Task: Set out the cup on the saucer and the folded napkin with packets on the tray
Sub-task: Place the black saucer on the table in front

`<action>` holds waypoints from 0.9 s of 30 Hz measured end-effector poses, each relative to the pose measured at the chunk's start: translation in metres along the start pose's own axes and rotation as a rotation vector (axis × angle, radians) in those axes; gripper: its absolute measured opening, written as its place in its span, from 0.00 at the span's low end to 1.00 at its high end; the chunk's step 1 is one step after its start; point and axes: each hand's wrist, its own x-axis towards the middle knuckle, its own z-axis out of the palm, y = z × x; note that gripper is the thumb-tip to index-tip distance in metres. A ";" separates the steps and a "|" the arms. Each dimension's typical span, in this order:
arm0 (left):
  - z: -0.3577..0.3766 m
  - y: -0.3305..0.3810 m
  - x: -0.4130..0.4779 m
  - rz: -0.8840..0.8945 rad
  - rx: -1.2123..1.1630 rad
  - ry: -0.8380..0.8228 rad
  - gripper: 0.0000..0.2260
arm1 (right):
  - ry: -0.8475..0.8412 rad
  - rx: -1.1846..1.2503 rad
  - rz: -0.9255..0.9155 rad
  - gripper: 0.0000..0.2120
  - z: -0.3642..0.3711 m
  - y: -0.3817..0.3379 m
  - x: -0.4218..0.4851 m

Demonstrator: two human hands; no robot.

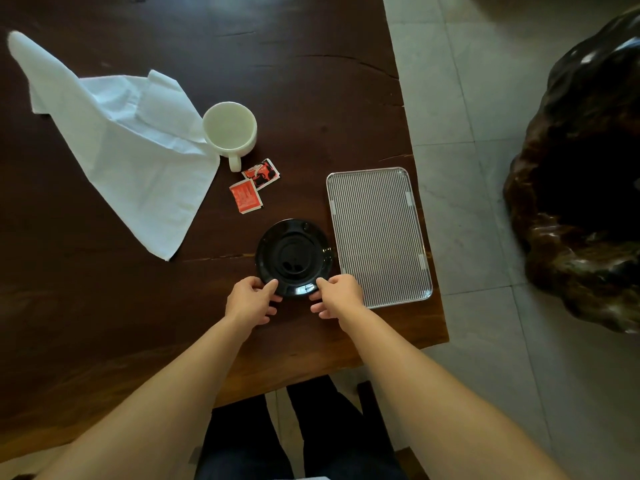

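- Left hand (250, 295) and right hand (337, 293) gripped the black saucer's (294, 257) near rim on the worktop (311, 98).
- Saucer lay just beside the empty tray (379, 237).
- Cup (230, 130), napkin (114, 140) and packets (254, 185) lay apart.

saucer (293, 258) near rim: partly covered by thumbs of left hand (250, 299) and right hand (337, 295); whether it sits on the table or is lifted, cannot tell
fingers under the saucer: tips hidden below the rim
packets (255, 185): print too small to read; upper one partly behind the lower one's corner
napkin (114, 140): right edge tucked behind the cup (230, 128), folds blurred toward upper left
cup handle: foreshortened, loop not readable
dark carved object (585, 188): cut off at right edge, interior too dark
forearms: cut off at bottom edge
legs: cut off at bottom of frame
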 end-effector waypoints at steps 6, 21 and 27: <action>-0.025 0.014 -0.019 -0.010 0.114 -0.022 0.18 | 0.026 -0.061 -0.026 0.07 -0.022 -0.018 -0.019; -0.091 0.107 -0.059 0.241 0.206 0.108 0.02 | 0.006 -0.266 -0.302 0.03 -0.041 -0.134 -0.055; -0.118 0.153 -0.039 0.349 0.156 0.134 0.05 | -0.002 -0.429 -0.471 0.10 -0.020 -0.190 -0.050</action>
